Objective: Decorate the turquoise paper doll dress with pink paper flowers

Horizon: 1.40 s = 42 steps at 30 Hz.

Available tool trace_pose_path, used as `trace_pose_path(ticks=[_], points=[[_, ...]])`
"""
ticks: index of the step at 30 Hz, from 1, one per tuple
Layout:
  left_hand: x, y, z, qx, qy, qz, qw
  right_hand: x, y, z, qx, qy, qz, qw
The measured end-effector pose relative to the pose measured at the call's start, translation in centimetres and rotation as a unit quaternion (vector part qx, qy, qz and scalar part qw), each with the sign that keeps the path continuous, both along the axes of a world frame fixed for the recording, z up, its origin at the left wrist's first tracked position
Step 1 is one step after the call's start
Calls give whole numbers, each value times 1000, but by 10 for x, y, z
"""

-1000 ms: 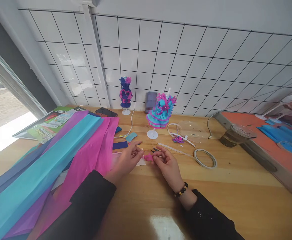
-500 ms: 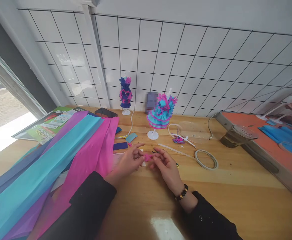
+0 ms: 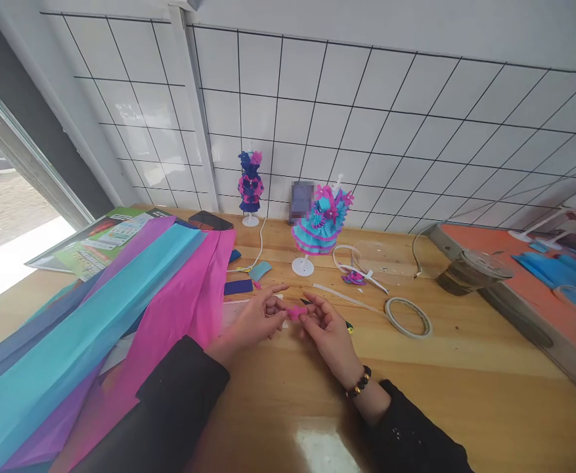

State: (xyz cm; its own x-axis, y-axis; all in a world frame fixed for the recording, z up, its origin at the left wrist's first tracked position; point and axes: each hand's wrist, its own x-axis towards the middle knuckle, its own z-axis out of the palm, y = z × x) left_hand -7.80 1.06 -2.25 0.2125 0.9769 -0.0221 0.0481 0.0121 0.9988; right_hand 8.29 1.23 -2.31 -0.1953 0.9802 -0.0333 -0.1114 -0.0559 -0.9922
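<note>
The left hand (image 3: 264, 318) and right hand (image 3: 326, 328) pinch a small pink piece (image 3: 296, 313) between them, above the wooden table (image 3: 416, 394).

Sleeves, two, long, black cloth: black left sleeve (image 3: 184, 387), broad, plain, with a straight-cut cuff; black right sleeve (image 3: 400, 437), matching, marked with a few small pale specks. Bracelet of round black beads with gold-coloured beads among them (image 3: 359, 383), one, single strand, right wrist. Left hand (image 3: 259, 318), right hand (image 3: 330, 335): both ungloved.
</note>
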Motion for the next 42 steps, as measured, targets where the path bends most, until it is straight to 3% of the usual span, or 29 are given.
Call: trace_pose_path(ticks=[12,21,32,42], points=[[4,-2,7,-8,-17,-6,1000,-3,-1,-2,-5,12,5,1000],[4,-1,6,-5,-17,-10,1000,-2,-2,-2,-7,16,24,1000],[-1,0,1,-2,0,-21,1000,-2,-1,-2,2,15,-3,1000],[4,-1,4,-9,-10,-8,1000,-2,-2,-4,7,14,5,1000]])
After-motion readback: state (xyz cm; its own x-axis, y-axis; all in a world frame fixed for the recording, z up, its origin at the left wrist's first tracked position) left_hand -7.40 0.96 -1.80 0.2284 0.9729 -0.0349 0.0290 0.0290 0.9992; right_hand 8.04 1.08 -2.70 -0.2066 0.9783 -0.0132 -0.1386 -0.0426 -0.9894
